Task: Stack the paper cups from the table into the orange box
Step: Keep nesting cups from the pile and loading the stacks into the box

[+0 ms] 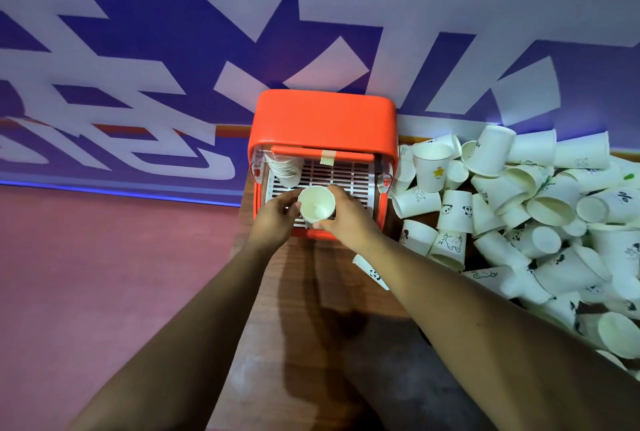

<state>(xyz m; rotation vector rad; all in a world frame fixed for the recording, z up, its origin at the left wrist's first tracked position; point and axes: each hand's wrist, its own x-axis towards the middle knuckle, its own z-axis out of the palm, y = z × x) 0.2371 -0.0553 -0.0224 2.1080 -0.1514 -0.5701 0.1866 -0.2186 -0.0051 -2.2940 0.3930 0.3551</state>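
Observation:
An orange box (322, 119) stands open on the wooden table, its lid raised at the back and a white slatted floor inside. A stack of paper cups (285, 167) leans in the box's back left corner. Over the box's front part I hold an upright white paper cup (317, 205), mouth up. My right hand (346, 216) grips it from the right, thumb in front. My left hand (275, 214) touches its left side with curled fingers. A big heap of loose paper cups (519, 209) lies to the right of the box.
The wooden table (304, 292) ends at its left edge, with pink floor (104, 275) beyond. A blue and white patterned wall (173, 50) rises right behind the box. One cup (372, 271) lies on its side near my right forearm.

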